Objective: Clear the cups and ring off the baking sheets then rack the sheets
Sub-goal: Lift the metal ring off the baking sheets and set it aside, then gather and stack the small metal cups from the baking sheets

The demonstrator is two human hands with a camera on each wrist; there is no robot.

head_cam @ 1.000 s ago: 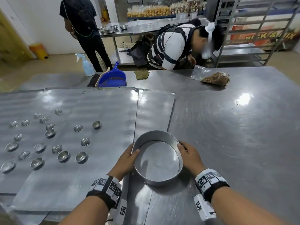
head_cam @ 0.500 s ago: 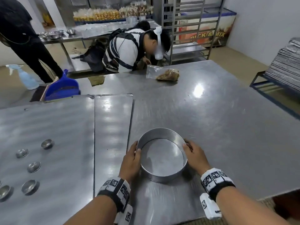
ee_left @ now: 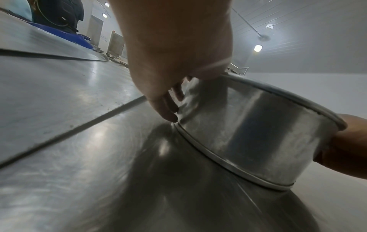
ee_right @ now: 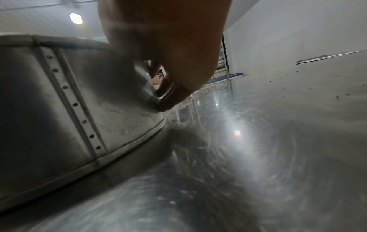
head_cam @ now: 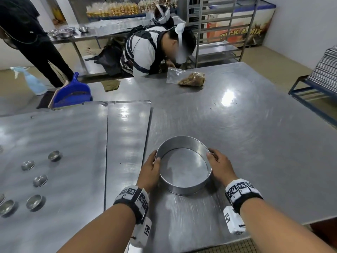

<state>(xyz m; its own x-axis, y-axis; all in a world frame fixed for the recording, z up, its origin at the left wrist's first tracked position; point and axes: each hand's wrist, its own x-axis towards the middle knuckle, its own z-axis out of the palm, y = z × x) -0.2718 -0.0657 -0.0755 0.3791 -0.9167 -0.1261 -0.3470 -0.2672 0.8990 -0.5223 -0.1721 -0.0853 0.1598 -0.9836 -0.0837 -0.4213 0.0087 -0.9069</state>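
A round metal ring (head_cam: 185,189) sits low on the bare steel table (head_cam: 246,143), just right of the baking sheets (head_cam: 125,139). My left hand (head_cam: 155,161) grips its left wall and my right hand (head_cam: 212,157) grips its right wall, thumbs over the rim. In the left wrist view the fingers (ee_left: 166,109) lie against the ring's wall (ee_left: 258,133). The right wrist view shows the ring's riveted seam (ee_right: 75,103) beside my right hand (ee_right: 168,47). Whether the ring touches the table I cannot tell. Several small metal cups (head_cam: 54,155) stand on the large sheet (head_cam: 73,136) at the left.
A bag of brown crumbs (head_cam: 191,81) lies at the far side, where a person (head_cam: 145,52) bends over the table. A blue dustpan (head_cam: 73,94) and spray bottle (head_cam: 34,83) are far left. A stack of sheets (head_cam: 324,70) sits on a blue stand at the right.
Both hands have carried the ring rightward, off the narrow sheet and onto the bare table. My view has swung right, so fewer cups show.
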